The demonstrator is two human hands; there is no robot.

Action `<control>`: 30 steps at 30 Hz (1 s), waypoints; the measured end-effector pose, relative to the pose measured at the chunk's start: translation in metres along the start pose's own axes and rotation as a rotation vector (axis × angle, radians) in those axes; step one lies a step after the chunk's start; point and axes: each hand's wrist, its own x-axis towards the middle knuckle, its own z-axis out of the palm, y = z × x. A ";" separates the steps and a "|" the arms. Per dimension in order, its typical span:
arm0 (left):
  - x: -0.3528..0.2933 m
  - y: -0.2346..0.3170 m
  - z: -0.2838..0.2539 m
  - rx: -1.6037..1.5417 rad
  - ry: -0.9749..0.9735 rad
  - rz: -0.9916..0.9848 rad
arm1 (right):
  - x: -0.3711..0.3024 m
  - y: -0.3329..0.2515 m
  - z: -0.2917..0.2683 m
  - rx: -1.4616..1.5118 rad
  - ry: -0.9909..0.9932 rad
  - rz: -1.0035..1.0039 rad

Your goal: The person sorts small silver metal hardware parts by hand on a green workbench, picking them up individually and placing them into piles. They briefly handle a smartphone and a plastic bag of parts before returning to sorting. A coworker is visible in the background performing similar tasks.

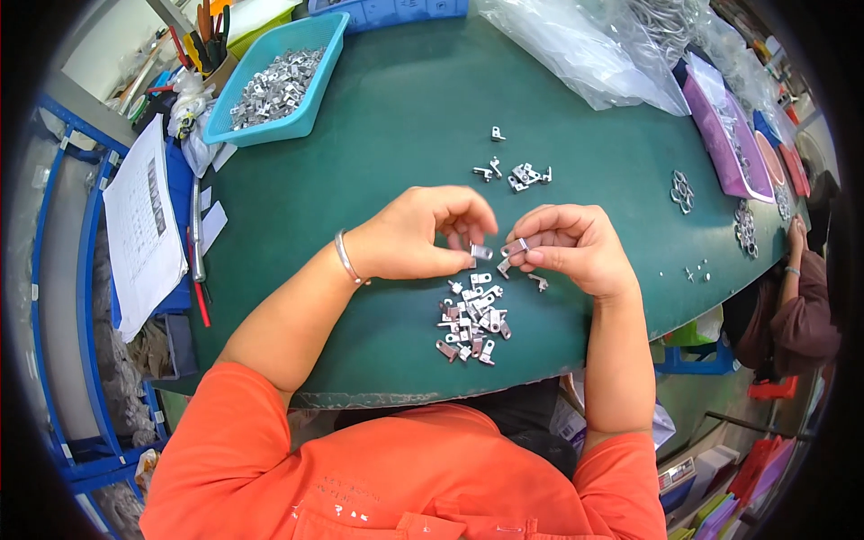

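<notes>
My left hand is closed, its thumb and fingers pinching a small silvery metal bracket; its fingertips are slightly blurred. Just across from it, my right hand grips another small bracket between thumb and fingers. The two pieces are close together over the green tabletop. Below the hands, toward me, lies a loose pile of similar brackets with holes in them. Beyond the hands sits a smaller cluster of brackets, with a few single ones near it.
A turquoise basket of small metal parts stands at the far left, near papers. Clear plastic bags lie at the back. On the right are a purple basket and metal rings. Another person's sleeve shows at the right edge.
</notes>
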 end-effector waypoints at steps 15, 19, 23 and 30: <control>0.049 -0.032 -0.004 0.810 0.337 0.157 | 0.027 0.017 -0.005 -1.026 0.262 -0.367; 0.025 -0.021 0.007 0.560 0.343 0.013 | 0.016 0.011 -0.012 -1.060 0.487 -0.391; 0.008 -0.020 0.006 -0.017 0.392 -0.221 | 0.011 0.008 -0.009 -1.054 0.404 -0.207; 0.006 -0.020 0.007 -0.558 0.366 -0.281 | 0.012 0.011 -0.009 -0.812 0.496 -0.146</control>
